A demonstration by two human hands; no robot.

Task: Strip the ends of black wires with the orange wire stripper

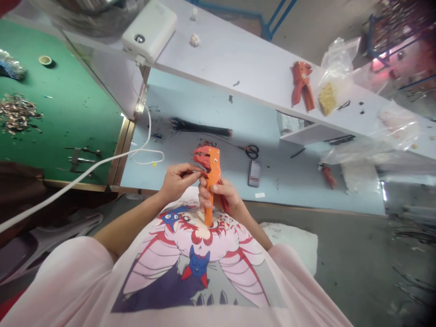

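Observation:
My right hand [225,193] is closed around the handles of an orange and red wire stripper [214,170], held upright in front of my chest with its jaws toward the table. My left hand [180,181] is pinched beside the tool's jaws, fingertips close to its left side. Something thin and dark shows at those fingertips, too small to make out. Beyond the tool lies a bundle of black wires [200,128] on the light blue table, with small dark scraps near it.
Black-handled scissors [252,151] and a phone [254,173] lie right of the tool. A second wire stripper [302,85] rests on the white shelf [245,68] with plastic bags. A white power bank [150,31] trails a white cable [85,174] across the left side.

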